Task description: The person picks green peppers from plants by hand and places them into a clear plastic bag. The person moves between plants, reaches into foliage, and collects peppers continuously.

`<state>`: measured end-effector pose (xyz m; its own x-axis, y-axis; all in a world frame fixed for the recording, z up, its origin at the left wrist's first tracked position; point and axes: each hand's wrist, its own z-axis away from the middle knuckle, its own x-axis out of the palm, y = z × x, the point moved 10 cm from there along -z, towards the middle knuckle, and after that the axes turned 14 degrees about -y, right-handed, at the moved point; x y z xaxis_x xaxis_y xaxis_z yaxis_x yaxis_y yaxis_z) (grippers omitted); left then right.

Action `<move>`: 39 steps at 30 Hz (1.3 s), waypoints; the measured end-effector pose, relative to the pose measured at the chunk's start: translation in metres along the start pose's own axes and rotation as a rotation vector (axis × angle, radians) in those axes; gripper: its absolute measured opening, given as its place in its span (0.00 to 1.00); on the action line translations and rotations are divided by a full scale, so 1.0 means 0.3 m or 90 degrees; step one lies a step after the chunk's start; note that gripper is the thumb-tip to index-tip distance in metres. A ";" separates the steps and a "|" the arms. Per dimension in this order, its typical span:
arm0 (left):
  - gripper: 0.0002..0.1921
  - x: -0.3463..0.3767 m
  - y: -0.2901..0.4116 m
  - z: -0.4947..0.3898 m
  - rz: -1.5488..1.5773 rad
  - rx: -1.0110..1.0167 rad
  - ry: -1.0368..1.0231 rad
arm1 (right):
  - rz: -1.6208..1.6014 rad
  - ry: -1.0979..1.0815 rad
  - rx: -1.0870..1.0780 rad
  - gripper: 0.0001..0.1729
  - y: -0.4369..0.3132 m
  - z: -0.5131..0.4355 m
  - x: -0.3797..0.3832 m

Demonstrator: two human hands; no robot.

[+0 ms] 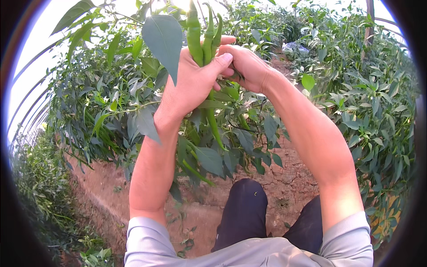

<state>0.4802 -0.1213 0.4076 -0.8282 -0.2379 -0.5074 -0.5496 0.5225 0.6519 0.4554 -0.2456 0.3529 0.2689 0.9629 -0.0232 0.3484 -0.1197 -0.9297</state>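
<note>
Several long green chili peppers (194,36) stand upright in my left hand (196,78), their lower ends between its thumb and palm. My right hand (247,68) meets it on the right, its fingers bent close to the left thumb. A bit of dark green leaf shows under the right hand; what its fingertips grip is hidden. Below the hands another long green pepper (214,125) hangs among the leaves of a pepper plant (208,160). A large leaf (163,40) hangs in front of the left wrist.
Dense pepper plants (367,100) rise at the right and more plants (36,177) grow at the far left. Cracked bare soil (287,173) lies around my dark-trousered knees (245,210). Curved hoops (31,71) and a post (369,26) stand behind, near a clear plastic bag (295,47).
</note>
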 end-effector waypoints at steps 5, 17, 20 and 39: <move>0.21 -0.019 -0.016 0.034 0.052 -0.038 0.066 | 0.104 0.022 -0.089 0.17 -0.051 0.079 0.023; 0.18 0.049 0.062 0.093 0.091 -0.018 0.103 | 0.067 0.194 -0.132 0.18 -0.073 0.210 -0.069; 0.15 0.065 0.130 0.128 0.097 0.038 0.121 | 0.171 0.326 -0.169 0.15 -0.092 0.277 -0.150; 0.21 0.701 0.492 0.478 0.256 0.066 -0.400 | 0.265 0.083 -0.356 0.49 0.183 1.159 0.316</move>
<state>0.2405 0.0232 0.3164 -0.7268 0.4836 -0.4877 -0.1788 0.5523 0.8142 0.1879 -0.0768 0.1719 0.5733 0.7773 -0.2592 0.5930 -0.6119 -0.5235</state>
